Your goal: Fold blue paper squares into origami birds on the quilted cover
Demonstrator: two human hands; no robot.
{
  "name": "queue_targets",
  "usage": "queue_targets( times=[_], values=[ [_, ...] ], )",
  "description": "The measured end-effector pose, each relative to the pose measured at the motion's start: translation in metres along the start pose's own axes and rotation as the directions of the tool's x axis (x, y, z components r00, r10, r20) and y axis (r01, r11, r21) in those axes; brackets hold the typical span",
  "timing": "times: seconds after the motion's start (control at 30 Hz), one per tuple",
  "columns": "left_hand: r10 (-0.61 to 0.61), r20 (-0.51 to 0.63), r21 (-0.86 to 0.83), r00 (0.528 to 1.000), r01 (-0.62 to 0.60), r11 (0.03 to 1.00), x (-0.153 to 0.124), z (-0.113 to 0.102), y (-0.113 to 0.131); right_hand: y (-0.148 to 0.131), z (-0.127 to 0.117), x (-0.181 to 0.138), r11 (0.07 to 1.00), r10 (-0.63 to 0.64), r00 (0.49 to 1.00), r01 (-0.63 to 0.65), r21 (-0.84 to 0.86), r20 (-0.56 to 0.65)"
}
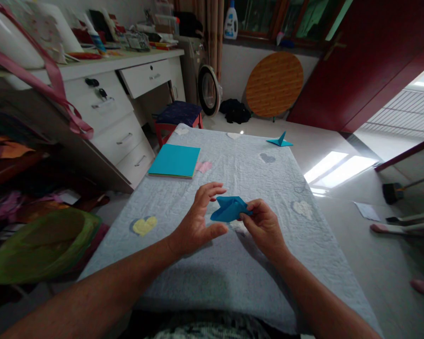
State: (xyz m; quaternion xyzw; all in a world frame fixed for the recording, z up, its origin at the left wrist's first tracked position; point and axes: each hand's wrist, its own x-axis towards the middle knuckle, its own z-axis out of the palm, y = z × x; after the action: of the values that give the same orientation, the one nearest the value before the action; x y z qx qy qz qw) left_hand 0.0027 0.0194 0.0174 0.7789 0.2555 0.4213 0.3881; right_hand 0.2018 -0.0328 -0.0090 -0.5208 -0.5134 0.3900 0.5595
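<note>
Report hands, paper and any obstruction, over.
Right hand pinching folded blue paper by one end. Left hand open at other end, contact unclear. Nothing visibly blocking either.

Bare hands (195,222) and forearms (134,273), dark garment (212,331) with pale flecks

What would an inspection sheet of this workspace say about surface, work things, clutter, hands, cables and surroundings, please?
Surface: table covered by a patterned, slightly wrinkled cloth.
Work things: folded blue paper in hand; blue-topped paper stack at left; another folded blue piece near the far right corner.
Clutter: many small items on the white desk.
Hands: right hand pinches the folded blue paper's right end; left hand open beside its left end, contact unclear.
Cables: nothing seen.
Surroundings: washing machine, door open; round board propped upright.
</note>
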Motion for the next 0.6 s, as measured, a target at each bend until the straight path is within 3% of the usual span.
queue_targets(
  times=[0.17, 0.3, 0.5, 0.6],
  values=[
    [-0.167, -0.007, -0.028, 0.986, 0.167, 0.986, 0.000, 0.009, -0.007, -0.002, 0.002, 0.002, 0.998, 0.033, 0.999, -0.032, 0.057, -0.017],
    [-0.379, 0.011, -0.213, 0.926, 0.372, 0.904, 0.006, 0.011, -0.010, -0.004, 0.002, 0.001, 0.993, 0.064, 0.997, -0.067, 0.102, 0.035],
    [-0.457, -0.020, -0.430, 0.889, 0.405, 0.807, 0.012, 0.010, -0.010, -0.002, 0.001, 0.002, 0.991, 0.112, 0.990, -0.118, 0.063, 0.087],
    [-0.484, 0.039, -0.474, 0.874, 0.442, 0.761, 0.012, 0.011, -0.010, -0.003, 0.000, 0.004, 0.988, 0.136, 0.987, -0.141, 0.061, 0.085]
  ],
)
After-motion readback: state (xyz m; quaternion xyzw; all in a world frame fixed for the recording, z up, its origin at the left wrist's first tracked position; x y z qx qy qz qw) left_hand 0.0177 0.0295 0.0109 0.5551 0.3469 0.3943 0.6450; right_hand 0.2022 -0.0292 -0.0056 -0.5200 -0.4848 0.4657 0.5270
